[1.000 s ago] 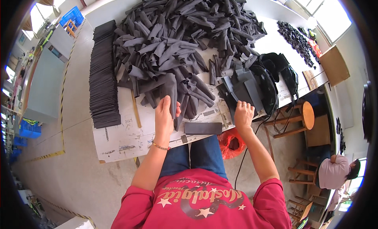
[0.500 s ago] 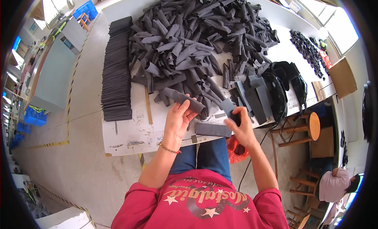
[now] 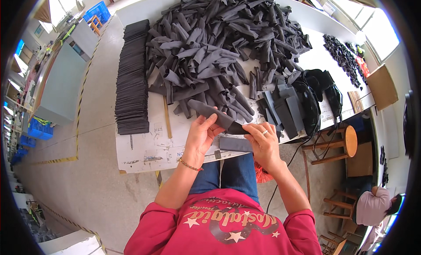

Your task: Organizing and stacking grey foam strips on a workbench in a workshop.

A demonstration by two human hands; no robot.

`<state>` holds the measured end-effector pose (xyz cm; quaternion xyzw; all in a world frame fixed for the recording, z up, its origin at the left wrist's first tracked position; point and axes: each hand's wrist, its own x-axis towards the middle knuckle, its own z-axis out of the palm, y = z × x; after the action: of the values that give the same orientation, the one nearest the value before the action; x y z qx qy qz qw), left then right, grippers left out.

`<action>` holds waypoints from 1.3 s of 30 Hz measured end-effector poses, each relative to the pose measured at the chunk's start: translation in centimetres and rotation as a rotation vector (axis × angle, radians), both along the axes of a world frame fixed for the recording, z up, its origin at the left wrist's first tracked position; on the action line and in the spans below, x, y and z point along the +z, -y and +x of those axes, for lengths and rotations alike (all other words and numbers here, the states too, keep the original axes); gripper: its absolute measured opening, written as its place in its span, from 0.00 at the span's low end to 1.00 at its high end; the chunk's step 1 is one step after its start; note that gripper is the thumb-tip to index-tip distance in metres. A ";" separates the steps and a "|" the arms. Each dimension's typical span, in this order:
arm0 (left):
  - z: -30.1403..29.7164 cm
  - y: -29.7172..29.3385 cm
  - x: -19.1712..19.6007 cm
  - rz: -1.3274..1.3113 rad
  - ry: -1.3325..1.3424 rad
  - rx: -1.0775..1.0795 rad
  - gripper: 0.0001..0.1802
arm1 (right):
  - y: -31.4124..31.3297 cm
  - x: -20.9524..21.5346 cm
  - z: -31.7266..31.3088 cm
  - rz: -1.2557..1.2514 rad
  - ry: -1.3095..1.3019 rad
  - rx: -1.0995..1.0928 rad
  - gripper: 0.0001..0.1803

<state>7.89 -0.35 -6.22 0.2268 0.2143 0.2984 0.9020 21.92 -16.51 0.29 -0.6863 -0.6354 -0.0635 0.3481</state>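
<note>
In front of me, above the near table edge, my left hand [image 3: 201, 134] holds a dark grey fabric tube [image 3: 215, 116], its thumb on top and fingers beneath. My right hand [image 3: 263, 141] pinches the tube's darker right end between thumb and fingertips. Whether a flat piece is inside that end is hidden. Below the tube, a flat dark grey strip [image 3: 235, 144] lies along the table edge, partly behind my right hand. Just beyond my hands spreads a big heap of similar fabric tubes [image 3: 206, 57].
A tall stack of flat dark pieces [image 3: 132, 79] lines the table's left side. A wooden stick [image 3: 167, 116] lies beside it. Flat grey pieces [image 3: 287, 108] and black bundled material [image 3: 313, 97] are to the right. A wooden stool [image 3: 349, 141] and a seated person [image 3: 372, 206] are farther right.
My right hand has moved up and left to the tube's end. The grey flat piece it held can no longer be made out. My left hand still holds the tube.
</note>
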 end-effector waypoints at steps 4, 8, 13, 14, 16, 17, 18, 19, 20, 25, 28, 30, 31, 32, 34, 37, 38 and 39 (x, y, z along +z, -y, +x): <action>-0.2 0.2 0.1 0.022 0.017 -0.066 0.15 | -0.3 0.1 0.2 0.090 0.089 -0.042 0.18; -0.1 1.4 1.5 0.062 0.044 -0.004 0.20 | -0.7 -0.2 0.0 0.120 0.191 -0.068 0.17; 0.0 3.4 3.3 0.165 -0.048 0.057 0.23 | -1.5 -0.1 -1.5 0.099 0.187 -0.084 0.23; 0.0 3.5 3.6 0.202 -0.069 0.081 0.24 | -1.6 -0.1 -1.9 0.101 0.188 -0.080 0.23; 0.2 3.9 4.5 0.215 -0.007 0.120 0.23 | -1.7 -0.2 -2.5 0.080 -0.002 -0.094 0.25; 0.3 4.1 4.8 0.226 0.053 0.152 0.21 | -1.9 -0.5 -2.9 0.066 -0.128 -0.016 0.29; 0.5 4.1 4.4 0.228 0.052 0.155 0.21 | -2.1 -0.6 -3.4 0.067 -0.128 -0.013 0.29; 0.7 4.0 3.6 0.197 0.121 0.113 0.19 | -2.3 -0.6 -4.1 0.052 -0.141 0.013 0.29; 0.9 3.7 3.2 0.167 0.189 0.072 0.17 | -2.5 -0.7 -4.5 0.039 -0.154 0.040 0.30; 1.3 4.5 2.2 0.247 0.166 0.113 0.14 | -2.1 -1.5 -4.1 0.021 -0.156 0.068 0.27; 1.6 5.2 1.8 0.206 0.181 0.125 0.14 | -2.4 -1.1 -4.1 -0.011 -0.132 0.107 0.26; 1.2 4.8 1.8 0.171 0.177 0.120 0.15 | -2.7 -0.7 -4.4 -0.011 -0.134 0.071 0.25; 1.0 4.5 1.8 0.136 0.175 0.112 0.15 | -2.3 -0.4 -4.2 -0.027 -0.108 0.045 0.25; 0.9 4.1 1.7 0.138 0.176 0.121 0.15 | -1.8 -0.2 -3.7 -0.040 -0.079 0.024 0.25; 0.5 3.3 1.4 0.205 0.132 0.200 0.16 | -1.1 -0.6 -3.1 -0.064 -0.100 0.025 0.24; 0.8 4.1 1.9 0.130 0.177 0.185 0.16 | -0.8 -0.6 -3.3 -0.051 -0.150 0.049 0.20; 0.9 4.2 2.0 0.118 0.186 0.205 0.16 | -0.9 -0.6 -3.3 -0.053 -0.150 0.049 0.20; 1.0 4.3 1.9 0.117 0.186 0.206 0.16 | -1.0 -0.7 -3.3 -0.051 -0.149 0.056 0.19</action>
<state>8.90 -4.66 -4.28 0.2271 0.1344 0.4208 0.8679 18.67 -15.55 -0.44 -0.6797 -0.6280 0.0137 0.3787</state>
